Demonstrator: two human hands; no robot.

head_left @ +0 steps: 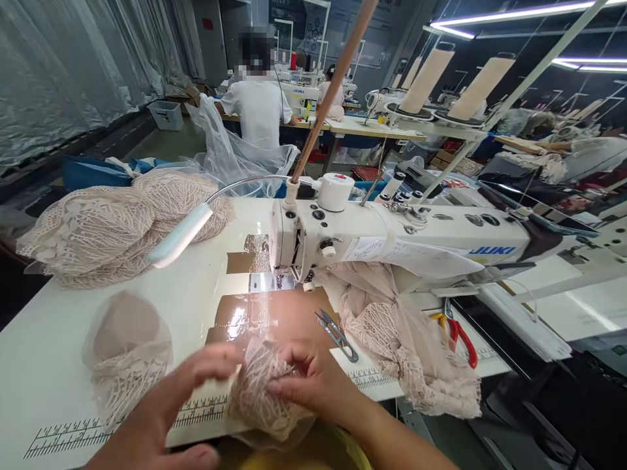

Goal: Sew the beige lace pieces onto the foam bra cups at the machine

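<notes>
Between thumb and fingers, my right hand [313,378] grips a beige lace piece [267,391] at the table's front edge. My left hand [171,405] is just left of it, fingers apart, with nothing in it. Farther left lies another beige lace and mesh piece [130,346], flat on the table. Beyond my hands stands a white sewing machine [343,228], its needle area lit. Thread snips [337,334] rest on the brown taped patch [289,313] in front of it. More lace fabric [386,326] is bunched under the machine arm.
A large lace heap [108,222] sits at the back left beneath a bent lamp [181,235]. Red-handled pliers [460,339] lie on the right. Ruler markings [78,436] run along the front edge. A person in a white shirt [259,111] sits ahead, apart from my hands.
</notes>
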